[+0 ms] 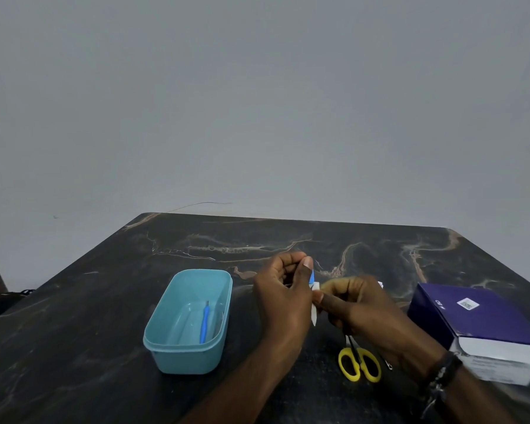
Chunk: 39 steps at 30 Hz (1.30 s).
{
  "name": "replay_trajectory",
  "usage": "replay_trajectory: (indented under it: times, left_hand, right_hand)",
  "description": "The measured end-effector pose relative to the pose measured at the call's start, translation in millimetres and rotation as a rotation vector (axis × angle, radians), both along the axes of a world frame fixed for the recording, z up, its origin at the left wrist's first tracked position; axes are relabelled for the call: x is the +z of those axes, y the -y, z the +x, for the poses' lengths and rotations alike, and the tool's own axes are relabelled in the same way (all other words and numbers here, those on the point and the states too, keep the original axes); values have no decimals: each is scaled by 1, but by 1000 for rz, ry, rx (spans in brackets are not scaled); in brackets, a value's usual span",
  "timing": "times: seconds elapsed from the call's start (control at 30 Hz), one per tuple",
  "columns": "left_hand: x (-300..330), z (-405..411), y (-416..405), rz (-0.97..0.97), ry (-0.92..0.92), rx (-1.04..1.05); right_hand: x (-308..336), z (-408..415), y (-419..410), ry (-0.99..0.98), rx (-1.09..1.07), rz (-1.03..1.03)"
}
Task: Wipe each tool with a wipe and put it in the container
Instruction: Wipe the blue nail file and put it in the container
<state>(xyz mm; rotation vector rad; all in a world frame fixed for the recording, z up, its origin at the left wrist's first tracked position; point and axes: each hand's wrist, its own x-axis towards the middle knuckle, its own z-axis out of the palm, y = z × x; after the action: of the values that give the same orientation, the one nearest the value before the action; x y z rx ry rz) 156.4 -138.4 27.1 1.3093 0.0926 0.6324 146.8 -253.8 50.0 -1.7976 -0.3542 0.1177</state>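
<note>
Two hands, left hand (283,296) and right hand (360,304), both pinching a white wipe (314,313).

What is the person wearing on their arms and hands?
Both forearms are bare, with no sleeves showing and no gloves on the left hand or right hand. The right wrist wears dark bracelets, one beaded.

Centre frame: left hand (283,289) and right hand (354,301) together pinch a white wipe (314,313) around a blue-tipped tool (311,276). Teal container (153,338) lower left holds one blue tool (204,322); yellow-handled scissors (360,362) lie below the hands.
</note>
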Motion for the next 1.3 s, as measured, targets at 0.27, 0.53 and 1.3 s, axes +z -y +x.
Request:
replay_trajectory:
  times: [0.27,0.53,1.3]
  left_hand:
    - [0,-5,5,41,-134,-216]
    - [-2,-9,4,128,-117,-345]
    - [-2,-12,4,168,-92,-338]
  right_hand:
    - [-2,7,2,120,-303,196]
    - [-4,10,4,127,-332,180]
    - [-5,16,11,143,-420,344]
